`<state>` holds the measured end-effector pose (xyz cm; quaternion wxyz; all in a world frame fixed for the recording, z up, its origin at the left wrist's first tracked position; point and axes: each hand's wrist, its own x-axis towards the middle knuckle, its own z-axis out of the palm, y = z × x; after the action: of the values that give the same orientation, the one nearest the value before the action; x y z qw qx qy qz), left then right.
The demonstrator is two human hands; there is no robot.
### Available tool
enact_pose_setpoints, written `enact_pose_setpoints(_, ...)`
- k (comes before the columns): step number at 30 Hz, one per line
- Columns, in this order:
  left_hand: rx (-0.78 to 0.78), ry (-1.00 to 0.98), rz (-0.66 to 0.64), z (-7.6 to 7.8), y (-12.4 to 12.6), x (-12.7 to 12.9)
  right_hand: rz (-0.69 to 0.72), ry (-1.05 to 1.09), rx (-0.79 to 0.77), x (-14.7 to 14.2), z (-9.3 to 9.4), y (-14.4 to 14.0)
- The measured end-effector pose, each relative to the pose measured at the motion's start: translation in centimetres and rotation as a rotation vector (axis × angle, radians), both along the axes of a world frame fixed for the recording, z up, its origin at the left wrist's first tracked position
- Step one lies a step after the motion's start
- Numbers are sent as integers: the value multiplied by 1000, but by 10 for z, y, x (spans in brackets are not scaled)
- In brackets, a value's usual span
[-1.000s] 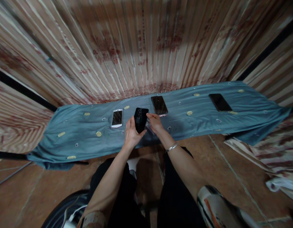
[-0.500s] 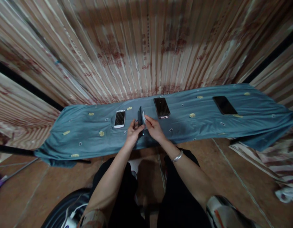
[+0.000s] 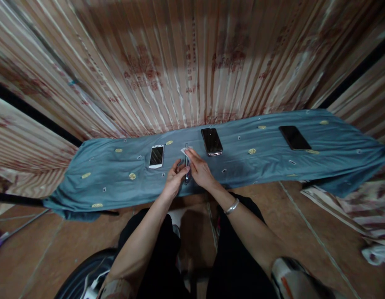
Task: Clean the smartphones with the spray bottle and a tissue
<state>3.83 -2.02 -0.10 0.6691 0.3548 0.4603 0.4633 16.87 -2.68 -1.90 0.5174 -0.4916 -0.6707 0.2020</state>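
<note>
A black phone (image 3: 186, 165) stands on its edge between my hands, over a long blue cloth (image 3: 117, 182). My left hand (image 3: 173, 179) grips the phone from the left. My right hand (image 3: 199, 170) presses against its right face and pinches a small white piece (image 3: 183, 150) at the phone's top. A silver bracelet (image 3: 232, 205) circles my right wrist. To the left of my hands a white phone (image 3: 156, 156) lies flat on the cloth. A dark phone (image 3: 211, 141) lies flat just to the right.
A third dark phone (image 3: 294, 137) lies far right on the cloth. Small yellow discs (image 3: 251, 151) and tiny chips dot the fabric. A striped curtain (image 3: 192, 62) hangs behind. Brown tiled floor (image 3: 39, 249) lies below, with a white bag (image 3: 378, 254) at the right.
The black phone turned from facing me to edge-on. My right hand came against its right side with a white piece at the top. Both hands sank slightly toward the cloth.
</note>
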Motion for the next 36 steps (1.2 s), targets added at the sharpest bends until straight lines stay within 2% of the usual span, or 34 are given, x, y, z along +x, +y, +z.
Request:
enact_pose_setpoints(14,18,25,-100,3,-10,0,-81,11,-9,13,-1,16)
enact_pose_setpoints(18,30,35,-120,1,-11,-3,-104,68,-4,17,-3,22)
enact_pose_setpoints(23,31,39,-136,1,-13,-7,-153,157,-79,24,-12,33)
enact_pose_setpoints(29,27,-28,-169,12,-16,-9,-142,210,-135,21,-24,43)
enact_pose_setpoints(36,-41,-172,-133,24,-15,-11,-116,282,-183,12,-34,49)
